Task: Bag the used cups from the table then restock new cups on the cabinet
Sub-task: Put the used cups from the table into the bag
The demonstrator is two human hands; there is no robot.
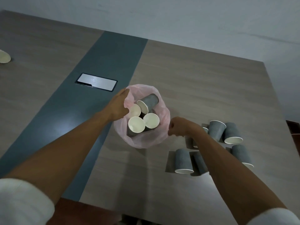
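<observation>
A thin pink plastic bag [159, 135] stands open on the wooden table [203, 88]. Inside it lie several grey ribbed paper cups with white insides [136, 127]. My left hand [119, 105] grips the bag's left rim. My right hand [180, 126] pinches the right rim with closed fingers. Several more grey cups [216, 129] stand or lie on the table to the right of the bag, partly hidden by my right forearm. One of them [183, 161] stands upside-up near the front.
A dark blue-grey strip [97, 78] runs across the table with a silver cable hatch [97, 82] set in it. A lone white cup [4, 56] lies at the far left edge. The table's front edge is close below my arms; a pale wall is behind.
</observation>
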